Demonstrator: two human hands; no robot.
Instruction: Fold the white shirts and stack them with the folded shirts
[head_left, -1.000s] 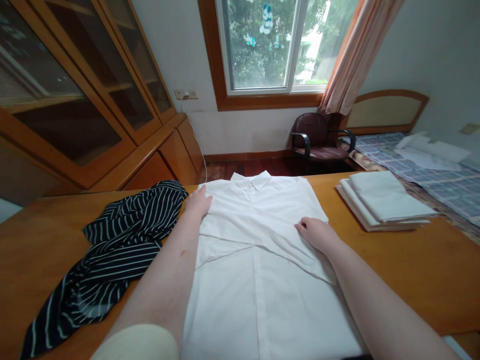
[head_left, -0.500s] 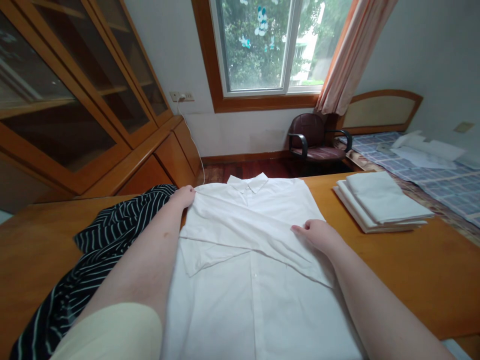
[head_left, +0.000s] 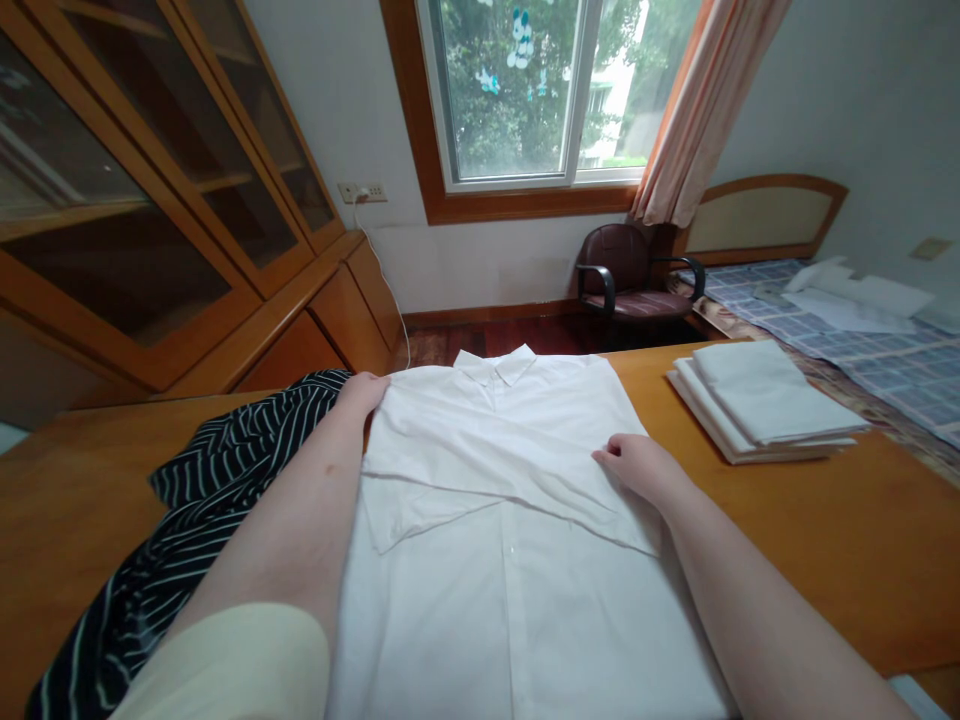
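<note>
A white button-up shirt (head_left: 442,610) lies front up before me, collar toward the far side. Its sleeves are folded across the chest, one over the other. My left hand (head_left: 362,393) is closed on the shirt at the left shoulder edge; its fingertips are partly hidden. Over the right side of the chest, my right hand (head_left: 637,465) has curled fingers and a thumb pinched against the sleeve fabric. Left of the shirt, under my left forearm, a black garment with white stripes (head_left: 225,465) lies crumpled.
A stack of folded white cloth (head_left: 765,395) sits at the right on the wooden table (head_left: 810,560). Past the table's far edge stand a maroon armchair (head_left: 626,265) and a bed (head_left: 877,375) with papers on it. A glass-door cabinet (head_left: 172,190) rises at the left.
My right hand has shifted slightly right and away from me. The folded sleeve's lower right corner has moved up a little, and the chest creases look softer. My left hand stays at the shoulder.
</note>
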